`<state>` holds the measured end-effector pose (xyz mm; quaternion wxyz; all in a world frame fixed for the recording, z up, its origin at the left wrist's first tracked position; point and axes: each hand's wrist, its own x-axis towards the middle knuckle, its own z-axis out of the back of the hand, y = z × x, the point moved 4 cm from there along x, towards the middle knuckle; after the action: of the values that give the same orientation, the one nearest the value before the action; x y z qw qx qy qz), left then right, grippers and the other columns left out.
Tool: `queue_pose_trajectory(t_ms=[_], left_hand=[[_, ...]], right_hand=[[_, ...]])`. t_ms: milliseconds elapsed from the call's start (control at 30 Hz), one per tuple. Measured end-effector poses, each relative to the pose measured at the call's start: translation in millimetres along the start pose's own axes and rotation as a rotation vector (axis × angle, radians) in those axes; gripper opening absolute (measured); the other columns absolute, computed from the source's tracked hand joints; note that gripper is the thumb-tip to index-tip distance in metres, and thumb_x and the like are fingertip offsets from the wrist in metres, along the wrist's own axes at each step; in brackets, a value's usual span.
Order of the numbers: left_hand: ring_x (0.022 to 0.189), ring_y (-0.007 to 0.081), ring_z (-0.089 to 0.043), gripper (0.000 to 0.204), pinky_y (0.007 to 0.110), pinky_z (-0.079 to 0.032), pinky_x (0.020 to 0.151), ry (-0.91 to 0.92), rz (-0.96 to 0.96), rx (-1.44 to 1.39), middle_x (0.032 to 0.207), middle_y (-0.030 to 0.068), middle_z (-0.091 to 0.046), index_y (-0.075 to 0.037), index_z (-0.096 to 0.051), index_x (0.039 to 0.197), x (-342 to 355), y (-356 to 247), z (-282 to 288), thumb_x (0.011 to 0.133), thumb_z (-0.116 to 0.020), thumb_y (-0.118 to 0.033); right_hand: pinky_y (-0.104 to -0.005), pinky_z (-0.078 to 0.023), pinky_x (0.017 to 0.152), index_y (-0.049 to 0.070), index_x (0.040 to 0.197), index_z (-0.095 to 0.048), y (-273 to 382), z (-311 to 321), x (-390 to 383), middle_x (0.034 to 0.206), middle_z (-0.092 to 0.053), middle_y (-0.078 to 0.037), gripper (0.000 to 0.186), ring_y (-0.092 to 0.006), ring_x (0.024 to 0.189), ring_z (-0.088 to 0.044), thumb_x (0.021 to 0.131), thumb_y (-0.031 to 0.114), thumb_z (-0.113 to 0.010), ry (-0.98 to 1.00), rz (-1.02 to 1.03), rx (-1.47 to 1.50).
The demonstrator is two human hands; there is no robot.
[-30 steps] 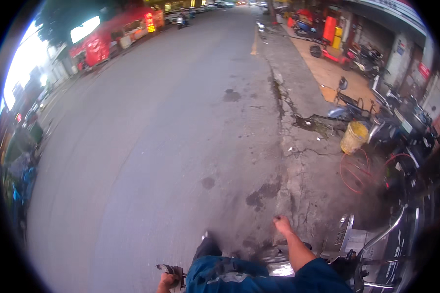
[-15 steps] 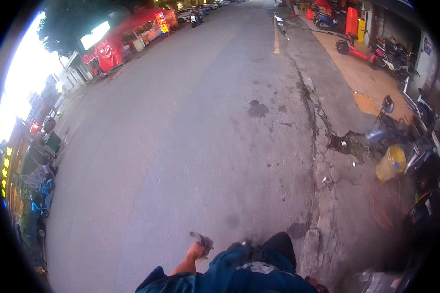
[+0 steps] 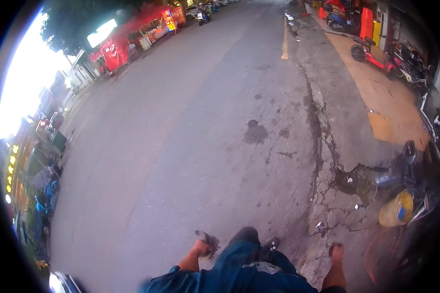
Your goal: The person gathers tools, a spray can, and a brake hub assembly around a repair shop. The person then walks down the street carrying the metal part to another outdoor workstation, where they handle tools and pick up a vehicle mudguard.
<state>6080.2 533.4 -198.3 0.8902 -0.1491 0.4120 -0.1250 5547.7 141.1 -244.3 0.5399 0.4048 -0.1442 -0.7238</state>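
Observation:
My left hand (image 3: 202,248) is closed around a dark grey object (image 3: 209,241) with a curved upper piece, held out beside my dark blue clothing at the bottom centre. My right hand (image 3: 336,251) hangs low over the cracked roadside at lower right, fingers curled; whether anything is inside is hidden. A dark shoe (image 3: 271,244) shows below me. Right of that hand are a yellow bucket (image 3: 391,213) and a red hose (image 3: 372,251) on the ground.
The grey road (image 3: 190,112) runs ahead. Two-wheelers (image 3: 396,171) and a red scooter (image 3: 379,61) line the right pavement. Red-covered stalls (image 3: 116,54) stand left, with a rider (image 3: 203,17) further up. Part of a silver-and-dark object (image 3: 62,282) shows at bottom left.
I have moved forward: the bucket and parked vehicles now sit lower in view. My left hand has come up and rightward since a second ago; my right hand, mostly hidden half a second ago, shows again.

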Motion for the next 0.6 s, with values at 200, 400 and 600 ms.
queue_pose_trajectory(t_ms=[200, 400, 600], left_hand=[[0.084, 0.0247, -0.060, 0.038, 0.035, -0.047, 0.074, 0.222, 0.041, -0.099, 0.091, 0.0128, -0.064, -0.004, -0.067, 0.087, 78.3, -128.0, 0.0, 0.056, -0.074, -0.026], [0.074, 0.0298, -0.059, 0.008, 0.038, -0.047, 0.066, 0.100, -1.250, 0.464, 0.078, 0.0127, -0.062, -0.002, -0.055, 0.073, 222.0, -242.9, -15.9, 0.065, -0.056, -0.001], [0.069, 0.0302, -0.064, 0.027, 0.037, -0.050, 0.057, 0.115, -0.744, 1.104, 0.077, 0.0149, -0.065, 0.002, -0.061, 0.089, 364.4, -416.1, 15.7, 0.069, -0.055, -0.015]], right_hand=[[-0.0261, -0.035, 0.039, 0.003, 0.079, -0.056, 80.2, -18.3, 305.2, 0.059, -0.051, -0.001, 0.012, -0.0106, 0.045, -0.045, 0.082, 0.015, -0.054, -0.303, 0.359, 0.181], [-0.0271, -0.037, 0.039, 0.005, 0.076, -0.055, 108.0, -68.1, 349.3, 0.056, -0.051, -0.002, 0.015, -0.0128, 0.045, -0.047, 0.084, 0.016, -0.049, -0.195, 0.341, -0.048], [-0.0416, -0.046, 0.046, 0.005, 0.082, -0.058, 89.7, -141.8, 260.4, 0.061, -0.057, -0.012, 0.023, -0.0217, 0.057, -0.059, 0.081, 0.023, -0.044, 0.377, -0.718, 0.390]])
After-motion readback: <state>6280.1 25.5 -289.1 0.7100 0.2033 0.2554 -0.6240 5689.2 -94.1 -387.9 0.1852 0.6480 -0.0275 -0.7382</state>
